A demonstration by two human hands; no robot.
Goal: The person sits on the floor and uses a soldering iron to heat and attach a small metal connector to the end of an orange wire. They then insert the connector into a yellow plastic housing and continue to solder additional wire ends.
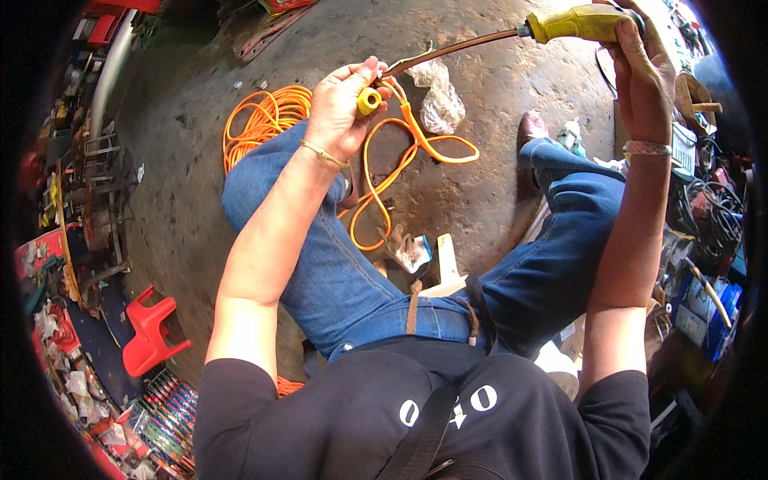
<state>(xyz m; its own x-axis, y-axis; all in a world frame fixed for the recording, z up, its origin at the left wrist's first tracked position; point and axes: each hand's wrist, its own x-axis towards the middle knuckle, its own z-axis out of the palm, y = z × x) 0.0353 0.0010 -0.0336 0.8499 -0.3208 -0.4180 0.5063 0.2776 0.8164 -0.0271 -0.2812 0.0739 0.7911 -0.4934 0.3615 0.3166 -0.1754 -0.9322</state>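
My right hand (pixel 646 76) grips the butt of a long screwdriver's yellow handle (pixel 578 24), up at the far right. From it a brownish shaft (pixel 456 50) slants down to the left, its tip reaching the fingers of my left hand (pixel 340 100). Those fingers are closed around a short yellow cylindrical connector (pixel 369 102) with a dark round hole in its end. An orange cable (pixel 412 120) comes out beside that hand and loops down between my knees. The screwdriver's tip is partly hidden by my fingers.
A coil of orange cable (pixel 268 116) lies past my left knee. Crumpled clear plastic (pixel 440 100) is on the stained floor. A red plastic stool (pixel 150 332) stands at left, near cluttered shelves. Black cables (pixel 712 212) and a blue package (pixel 708 316) crowd the right side.
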